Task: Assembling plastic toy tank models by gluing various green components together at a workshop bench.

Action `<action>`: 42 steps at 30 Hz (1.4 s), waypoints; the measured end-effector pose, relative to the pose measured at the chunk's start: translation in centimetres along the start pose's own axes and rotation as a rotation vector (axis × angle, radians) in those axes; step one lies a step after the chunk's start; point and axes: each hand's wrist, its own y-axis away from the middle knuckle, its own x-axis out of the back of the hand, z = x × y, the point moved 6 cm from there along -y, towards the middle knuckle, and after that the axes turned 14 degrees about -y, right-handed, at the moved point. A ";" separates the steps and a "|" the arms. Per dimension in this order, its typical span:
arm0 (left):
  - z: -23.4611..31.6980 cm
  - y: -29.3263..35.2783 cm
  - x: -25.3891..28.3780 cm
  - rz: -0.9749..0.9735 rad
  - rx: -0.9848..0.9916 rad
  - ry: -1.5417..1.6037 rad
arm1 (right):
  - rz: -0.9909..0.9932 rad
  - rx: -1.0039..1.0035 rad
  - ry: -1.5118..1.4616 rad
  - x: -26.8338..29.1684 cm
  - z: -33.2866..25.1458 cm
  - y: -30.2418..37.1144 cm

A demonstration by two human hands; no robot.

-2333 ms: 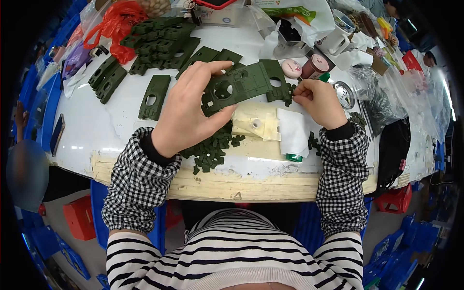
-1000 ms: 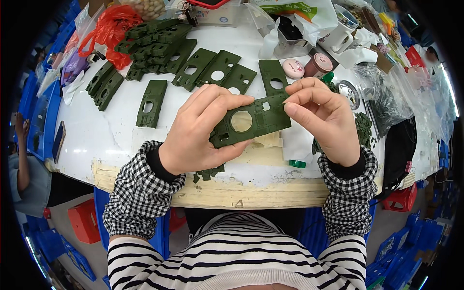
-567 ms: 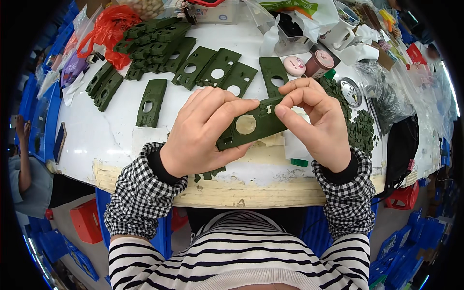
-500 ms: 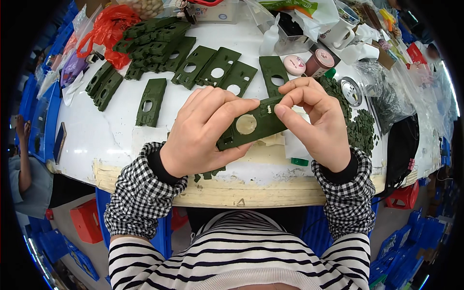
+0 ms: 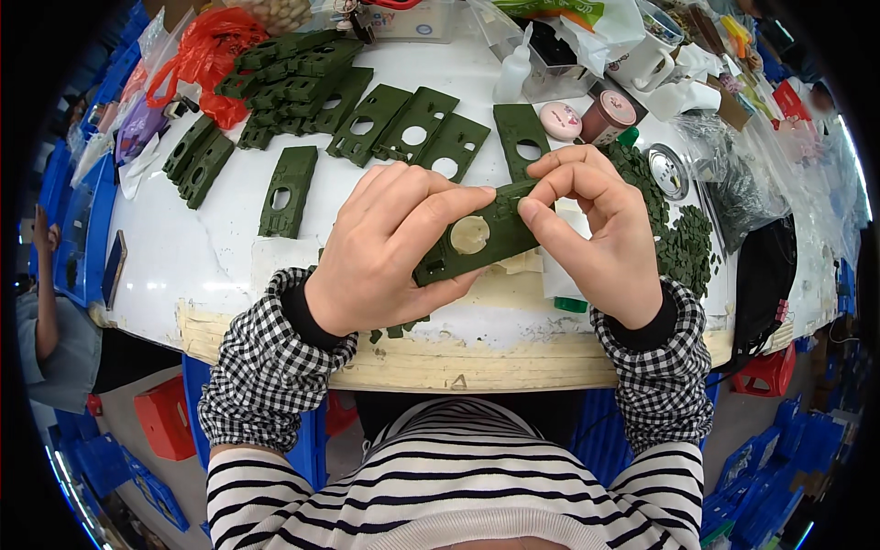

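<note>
A dark green plastic toy tank hull part point(image 5: 500, 240) with a round hole is held up over the table's near edge, tilted. My left hand point(image 5: 394, 243) is closed around its left end, fingers along the top edge and thumb below. My right hand point(image 5: 600, 238) is pinched at its right end, thumb and fingertips against the surface; anything tiny between them is hidden. Similar hull parts lie beyond: a single one point(image 5: 288, 192) to the left, another point(image 5: 522, 137) behind my right hand, and a stacked pile point(image 5: 298, 78) at the far left.
Small green plastic pieces point(image 5: 686, 247) are heaped right of my right hand. Nearby lie a round metal lid point(image 5: 667, 172), a pink-lidded jar point(image 5: 610, 115), a white squeeze bottle point(image 5: 511, 75) and a mug point(image 5: 644, 64). A red plastic bag point(image 5: 206, 60) sits far left.
The hull part has shifted very slightly. A small pale spot beside my right thumb is now covered by the fingertips. My left hand keeps its grip.
</note>
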 end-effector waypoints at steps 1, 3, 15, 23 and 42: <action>0.0 0.0 0.0 0.000 -0.003 -0.004 | 0.002 0.012 0.016 0.0 -0.1 0.0; 0.1 0.0 0.0 0.001 -0.011 -0.011 | 0.006 0.030 0.049 0.0 -0.2 0.0; 0.3 -0.1 0.2 0.017 -0.028 -0.023 | -0.073 -0.045 0.064 -0.3 -0.5 0.2; 0.0 -0.1 0.3 0.030 -0.018 0.014 | -0.011 -0.021 -0.099 0.0 -0.1 -0.1; -3.2 0.3 1.3 0.159 0.275 0.056 | -0.531 0.445 0.773 -8.1 -1.7 5.3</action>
